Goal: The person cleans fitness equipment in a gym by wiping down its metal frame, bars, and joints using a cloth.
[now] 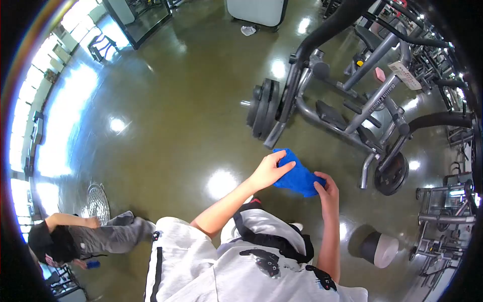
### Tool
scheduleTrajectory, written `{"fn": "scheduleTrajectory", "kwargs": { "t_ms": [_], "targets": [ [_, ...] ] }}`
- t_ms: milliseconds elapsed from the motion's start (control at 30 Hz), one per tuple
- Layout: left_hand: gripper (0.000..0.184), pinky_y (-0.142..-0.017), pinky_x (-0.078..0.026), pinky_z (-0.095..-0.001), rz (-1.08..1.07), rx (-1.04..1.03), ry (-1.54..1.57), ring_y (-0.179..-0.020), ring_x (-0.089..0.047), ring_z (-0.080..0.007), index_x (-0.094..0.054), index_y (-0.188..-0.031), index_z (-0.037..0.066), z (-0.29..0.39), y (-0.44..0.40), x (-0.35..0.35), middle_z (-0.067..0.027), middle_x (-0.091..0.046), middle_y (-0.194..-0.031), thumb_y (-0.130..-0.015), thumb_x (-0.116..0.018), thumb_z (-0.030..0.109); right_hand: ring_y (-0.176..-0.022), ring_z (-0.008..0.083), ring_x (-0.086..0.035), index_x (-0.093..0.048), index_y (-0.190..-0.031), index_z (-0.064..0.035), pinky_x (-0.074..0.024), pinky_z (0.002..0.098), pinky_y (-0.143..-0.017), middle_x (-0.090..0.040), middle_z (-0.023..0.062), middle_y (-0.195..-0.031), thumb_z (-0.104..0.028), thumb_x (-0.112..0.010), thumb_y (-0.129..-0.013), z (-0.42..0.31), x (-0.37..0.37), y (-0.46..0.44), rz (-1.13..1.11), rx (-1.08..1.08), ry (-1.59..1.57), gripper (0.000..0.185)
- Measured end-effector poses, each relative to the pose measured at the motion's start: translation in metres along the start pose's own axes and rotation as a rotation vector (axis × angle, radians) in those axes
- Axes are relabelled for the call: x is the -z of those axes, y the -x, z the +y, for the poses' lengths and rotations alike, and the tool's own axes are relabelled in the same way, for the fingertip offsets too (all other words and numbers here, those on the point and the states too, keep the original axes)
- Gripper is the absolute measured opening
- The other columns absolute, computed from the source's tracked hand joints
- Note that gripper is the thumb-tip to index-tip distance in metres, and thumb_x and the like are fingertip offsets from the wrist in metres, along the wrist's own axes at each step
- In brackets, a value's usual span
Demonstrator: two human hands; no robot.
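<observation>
A bright blue cloth [300, 176], folded and crumpled, hangs in the air in front of my body between both hands. My left hand [271, 172] pinches its upper left part, thumb lying across the front. At the cloth's right end, my right hand [327, 190] grips the edge between thumb and fingers. Beyond the cloth stands a grey weight machine [347, 116], apart from it. Part of the cloth is covered by my left fingers.
Weight plates [264, 108] stick out from the machine ahead, and another plate [391, 173] sits at its right. A round stool [380, 249] stands at right. Another person [95, 239] in grey trousers is at left, near a metal-looking round object [97, 204]. The floor [166, 126] is shiny.
</observation>
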State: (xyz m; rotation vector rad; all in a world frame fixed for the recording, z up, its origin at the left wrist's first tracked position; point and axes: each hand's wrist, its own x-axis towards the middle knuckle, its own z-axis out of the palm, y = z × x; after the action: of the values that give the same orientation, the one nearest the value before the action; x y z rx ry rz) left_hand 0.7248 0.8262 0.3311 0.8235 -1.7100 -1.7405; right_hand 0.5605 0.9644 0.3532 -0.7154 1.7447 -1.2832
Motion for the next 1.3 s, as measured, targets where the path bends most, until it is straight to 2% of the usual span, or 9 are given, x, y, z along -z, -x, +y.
{"fn": "scheduleTrajectory", "kwargs": {
  "t_ms": [100,133,233,633,767,800,1033,1200,1300],
  "targets": [
    [0.025,-0.054,-0.040,-0.0273,0.102,0.022,0.134,-0.061,-0.044,-0.0061,-0.050,-0.076,0.000,-0.018,0.022,0.016,-0.0013,-0.049,-0.063,-0.085,-0.062,0.020,-0.090,0.0088,-0.052,-0.058,-0.111,-0.0017,-0.0400,0.0229,-0.083,-0.059,0.0028,-0.106,-0.003,-0.058,-0.083,-0.004,-0.027,0.013,0.024,0.035,0.020,0.028],
    [0.026,-0.053,-0.040,-0.0270,0.128,0.040,0.151,-0.060,-0.044,-0.0061,-0.050,-0.075,0.000,-0.028,0.030,0.019,-0.0010,-0.048,-0.062,-0.085,-0.062,0.021,-0.071,0.0062,-0.047,-0.061,-0.107,-0.0030,-0.0385,0.0198,-0.066,-0.059,-0.0002,-0.093,-0.005,-0.059,-0.083,-0.002,-0.031,0.017,0.049,0.100,0.091,0.024],
    [0.028,-0.051,-0.037,-0.0267,0.161,0.076,0.109,-0.057,-0.041,-0.0057,-0.049,-0.073,0.001,-0.026,0.054,0.029,-0.0006,-0.045,-0.060,-0.086,-0.061,0.022,-0.068,0.0064,-0.045,-0.061,-0.107,-0.0023,-0.0374,0.0195,-0.064,-0.059,0.0000,-0.090,-0.005,-0.059,-0.084,-0.002,-0.034,0.037,0.047,0.068,0.063,0.024],
    [0.025,-0.054,-0.034,-0.0234,-0.021,0.149,0.013,-0.061,-0.040,-0.0031,-0.057,-0.081,0.001,0.008,0.168,0.050,0.0063,-0.046,-0.065,-0.090,-0.059,0.023,-0.086,0.0074,-0.058,-0.062,-0.106,0.0017,-0.0446,0.0205,-0.079,-0.064,0.0051,-0.098,-0.004,-0.056,-0.088,0.037,-0.048,0.117,0.103,0.194,0.066,0.020],
    [0.020,-0.061,-0.041,-0.0212,0.074,0.138,0.048,-0.067,-0.049,-0.0029,-0.060,-0.083,0.001,0.002,0.214,0.052,0.0046,-0.056,-0.071,-0.087,-0.063,0.020,-0.087,0.0080,-0.059,-0.062,-0.106,0.0027,-0.0448,0.0209,-0.080,-0.064,0.0054,-0.098,-0.004,-0.055,-0.089,0.057,-0.065,0.133,0.057,0.183,0.021,0.019],
    [0.032,-0.047,-0.029,-0.0226,0.174,0.062,0.084,-0.055,-0.033,-0.0020,-0.048,-0.065,0.003,0.005,0.225,0.051,0.0069,-0.037,-0.057,-0.084,-0.066,0.022,-0.087,0.0082,-0.059,-0.062,-0.106,0.0030,-0.0448,0.0211,-0.080,-0.064,0.0055,-0.098,-0.004,-0.055,-0.089,0.061,-0.069,0.135,0.017,0.211,-0.019,0.019],
    [0.034,-0.051,-0.031,-0.0225,0.378,0.072,0.152,-0.059,-0.035,-0.0023,-0.047,-0.064,0.005,0.020,0.283,0.067,0.0073,-0.039,-0.060,-0.083,-0.067,0.023,-0.086,0.0085,-0.059,-0.062,-0.103,0.0039,-0.0453,0.0211,-0.078,-0.065,0.0057,-0.097,-0.003,-0.057,-0.088,0.051,-0.097,0.151,-0.097,0.226,-0.044,0.018],
    [0.027,-0.053,-0.030,-0.0217,0.385,0.091,0.021,-0.060,-0.035,-0.0030,-0.055,-0.071,0.003,0.016,0.293,0.074,0.0065,-0.043,-0.063,-0.086,-0.063,0.024,-0.084,0.0079,-0.058,-0.062,-0.103,0.0038,-0.0451,0.0205,-0.077,-0.065,0.0052,-0.097,-0.002,-0.057,-0.087,0.052,-0.094,0.157,-0.097,0.280,-0.075,0.018],
    [0.025,-0.066,-0.040,-0.0215,0.341,0.243,-0.004,-0.070,-0.047,-0.0037,-0.059,-0.078,0.001,0.032,0.298,0.072,0.0043,-0.056,-0.073,-0.089,-0.059,0.023,-0.083,0.0075,-0.058,-0.062,-0.103,0.0034,-0.0447,0.0201,-0.075,-0.065,0.0051,-0.097,-0.001,-0.056,-0.087,0.054,-0.088,0.153,-0.067,0.243,-0.099,0.018]
  ]
}}
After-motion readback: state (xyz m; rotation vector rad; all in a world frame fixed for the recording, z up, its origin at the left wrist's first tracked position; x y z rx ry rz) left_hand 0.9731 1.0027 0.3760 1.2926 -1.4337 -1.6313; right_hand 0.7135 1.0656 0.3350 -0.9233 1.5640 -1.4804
